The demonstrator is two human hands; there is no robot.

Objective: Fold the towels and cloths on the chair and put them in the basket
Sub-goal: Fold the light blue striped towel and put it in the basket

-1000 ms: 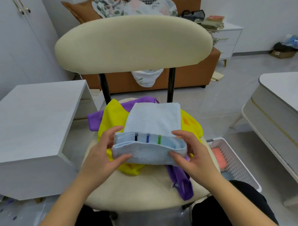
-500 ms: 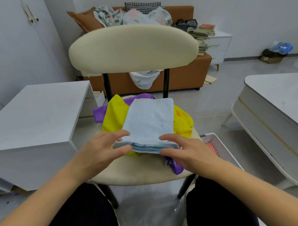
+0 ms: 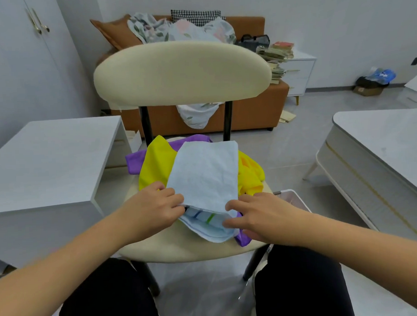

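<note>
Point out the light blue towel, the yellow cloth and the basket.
light blue towel (image 3: pixel 203 172), head view, middle of its top layer.
yellow cloth (image 3: pixel 155 164), head view, its left flap.
basket (image 3: pixel 290 192), head view, its visible corner.

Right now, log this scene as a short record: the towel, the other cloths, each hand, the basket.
Towel: blue towel, folded in layers, on top of the pile on the chair
Underneath: yellow cloth and purple cloth, both unfolded
Left hand: pinches the towel's near left corner
Right hand: pinches the towel's near right corner
Basket: on the floor right of the chair, mostly hidden behind the right arm
</note>
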